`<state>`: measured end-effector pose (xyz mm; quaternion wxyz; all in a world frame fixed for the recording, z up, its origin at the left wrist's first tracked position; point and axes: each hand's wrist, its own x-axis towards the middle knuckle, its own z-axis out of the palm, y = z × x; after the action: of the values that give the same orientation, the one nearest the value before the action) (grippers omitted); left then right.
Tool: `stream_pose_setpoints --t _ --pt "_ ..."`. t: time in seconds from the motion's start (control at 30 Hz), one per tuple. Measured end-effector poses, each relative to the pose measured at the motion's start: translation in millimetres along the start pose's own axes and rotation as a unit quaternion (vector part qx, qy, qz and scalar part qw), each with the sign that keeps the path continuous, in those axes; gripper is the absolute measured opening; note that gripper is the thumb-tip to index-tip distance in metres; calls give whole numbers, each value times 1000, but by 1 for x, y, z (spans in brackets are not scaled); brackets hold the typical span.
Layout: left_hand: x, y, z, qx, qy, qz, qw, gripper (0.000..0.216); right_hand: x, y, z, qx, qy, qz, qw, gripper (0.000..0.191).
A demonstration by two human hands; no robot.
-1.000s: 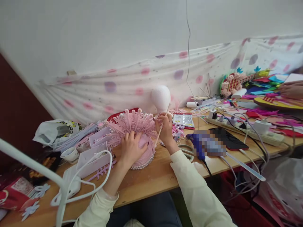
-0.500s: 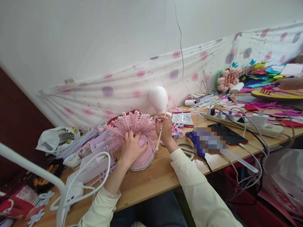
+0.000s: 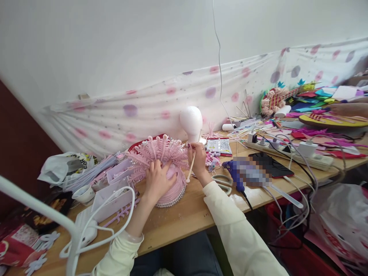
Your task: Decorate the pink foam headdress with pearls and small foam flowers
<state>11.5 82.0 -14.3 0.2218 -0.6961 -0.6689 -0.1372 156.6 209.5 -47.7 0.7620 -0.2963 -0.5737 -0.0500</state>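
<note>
A pink headdress (image 3: 174,188) of fuzzy chenille stems stands on the table, with looped fronds on top and a row of pearls round its base. My left hand (image 3: 159,178) lies over its front, fingers and thumb pressed into the fuzzy stems and gripping it. Just right of it, my right hand (image 3: 198,158) is closed round a thin pale wooden stick (image 3: 191,167). The stick slants, its lower end carrying a whitish tip close beside the headdress; whether they touch I cannot tell. Behind my right hand rises a white foam mannequin head (image 3: 191,122).
Green-handled scissors (image 3: 222,180), a blue glue gun (image 3: 235,176) and a black phone (image 3: 271,164) lie to the right. A power strip (image 3: 290,151) with cables sits beyond. To the left are a white box (image 3: 107,201), a cup (image 3: 84,194) and a white lamp arm (image 3: 37,205).
The view has shifted slightly, so the things at right appear a little further left. My left hand keeps its hold on the headdress, and the stick stays in my right hand, near the headdress's right side.
</note>
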Motion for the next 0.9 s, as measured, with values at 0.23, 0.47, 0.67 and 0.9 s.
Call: stream_pose_setpoints --t 0.23,0.47,0.67,0.9 --pt "-2 0 0 -3 1 5 1000 48 -5 1 3 -21 -34 7 999 22" --pt "-6 -1 7 -23 17 2 1000 47 -7 4 2 -22 -39 9 999 24" --pt "-7 -3 12 -31 34 -3 999 50 -8 5 3 -27 -37 6 999 26" --pt "-3 -3 8 -19 18 13 1000 52 -9 5 2 -23 -36 6 999 26"
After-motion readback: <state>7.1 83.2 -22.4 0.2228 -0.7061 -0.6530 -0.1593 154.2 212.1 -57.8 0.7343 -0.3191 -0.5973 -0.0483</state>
